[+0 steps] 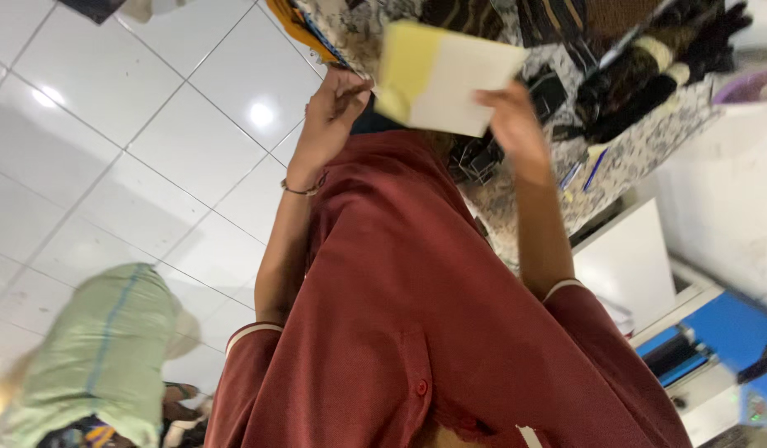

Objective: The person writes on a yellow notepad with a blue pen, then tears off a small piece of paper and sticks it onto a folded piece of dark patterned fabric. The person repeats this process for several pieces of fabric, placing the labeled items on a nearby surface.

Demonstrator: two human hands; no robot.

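A pale yellow and white folded sheet or packet (437, 79) is held up in front of me, over the edge of a speckled counter (640, 149). My left hand (330, 120) pinches its lower left corner; a thin bracelet sits on that wrist. My right hand (512, 124) grips its right edge from below. Both arms reach out from my dark red short-sleeved shirt (417, 315), which fills the lower middle of the view. The picture is blurred, so the finger positions are not sharp.
Dark and striped bundles (649, 75) and blue pens (582, 170) lie on the counter. White floor tiles (135, 124) spread to the left. A pale green sack (101, 348) stands at lower left. A blue and white machine (723, 348) is at lower right.
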